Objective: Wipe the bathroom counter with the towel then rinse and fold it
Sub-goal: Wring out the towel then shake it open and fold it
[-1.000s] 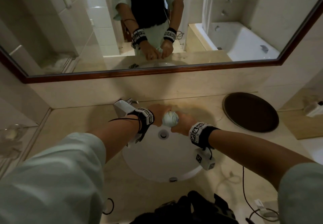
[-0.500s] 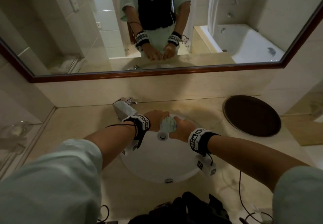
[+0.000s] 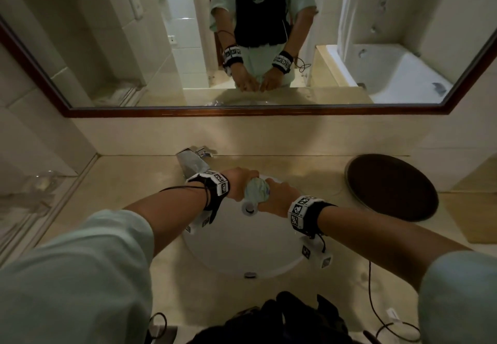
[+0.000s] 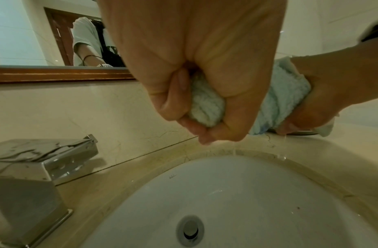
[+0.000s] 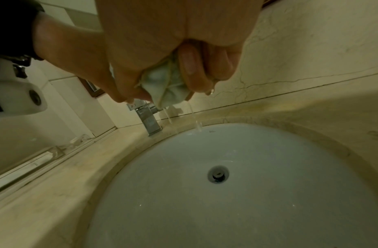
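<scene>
A small light-blue towel (image 3: 256, 189) is twisted into a tight roll above the back of the white sink (image 3: 242, 249). My left hand (image 3: 240, 183) grips its left end, fingers curled tight round the towel (image 4: 207, 107). My right hand (image 3: 277, 194) grips the other end, and a bunched tip of towel (image 5: 167, 89) sticks out below the fingers (image 5: 189, 65). Thin streams of water fall from it toward the sink (image 5: 226, 193) rim. The beige marble counter (image 3: 129, 182) surrounds the basin.
A chrome faucet (image 3: 192, 162) stands at the back left of the basin, close to my left wrist. A dark round tray (image 3: 390, 186) lies on the counter to the right. A framed mirror (image 3: 242, 34) hangs above. Cables (image 3: 376, 303) trail along the counter's front right.
Both hands stay clamped on the towel above the drain and have twisted it tighter. The head view has tilted down slightly, so the hands sit lower in frame.
</scene>
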A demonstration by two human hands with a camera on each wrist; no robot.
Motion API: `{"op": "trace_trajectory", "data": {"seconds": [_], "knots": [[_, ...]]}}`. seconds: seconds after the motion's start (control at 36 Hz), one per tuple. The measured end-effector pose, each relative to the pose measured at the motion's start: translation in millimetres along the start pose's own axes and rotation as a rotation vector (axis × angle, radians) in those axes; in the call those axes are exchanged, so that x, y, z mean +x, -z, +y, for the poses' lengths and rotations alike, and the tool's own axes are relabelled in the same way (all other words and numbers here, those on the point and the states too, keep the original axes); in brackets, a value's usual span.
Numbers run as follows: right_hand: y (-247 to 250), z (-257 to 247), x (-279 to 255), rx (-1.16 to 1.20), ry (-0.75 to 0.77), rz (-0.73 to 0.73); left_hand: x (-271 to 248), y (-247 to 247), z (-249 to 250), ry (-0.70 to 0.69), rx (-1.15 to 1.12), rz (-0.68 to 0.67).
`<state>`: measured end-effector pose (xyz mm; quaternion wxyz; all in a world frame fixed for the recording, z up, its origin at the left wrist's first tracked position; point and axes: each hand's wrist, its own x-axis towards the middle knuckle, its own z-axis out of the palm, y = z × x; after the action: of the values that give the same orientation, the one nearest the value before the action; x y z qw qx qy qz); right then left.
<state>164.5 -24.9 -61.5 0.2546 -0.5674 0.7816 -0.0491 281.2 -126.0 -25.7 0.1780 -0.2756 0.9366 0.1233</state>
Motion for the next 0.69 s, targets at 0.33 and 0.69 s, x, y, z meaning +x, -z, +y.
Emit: {"op": "trace_trajectory", "data": {"seconds": [0.33,0.69], "knots": [[4,4,-6,0.02,0.043,0.051,-1,2,7,-0.004,0.032,0.008],[-1,-12,-5,0.069,0.008,0.053,-4,11,0,0.017,0.202,-0.076]]}}
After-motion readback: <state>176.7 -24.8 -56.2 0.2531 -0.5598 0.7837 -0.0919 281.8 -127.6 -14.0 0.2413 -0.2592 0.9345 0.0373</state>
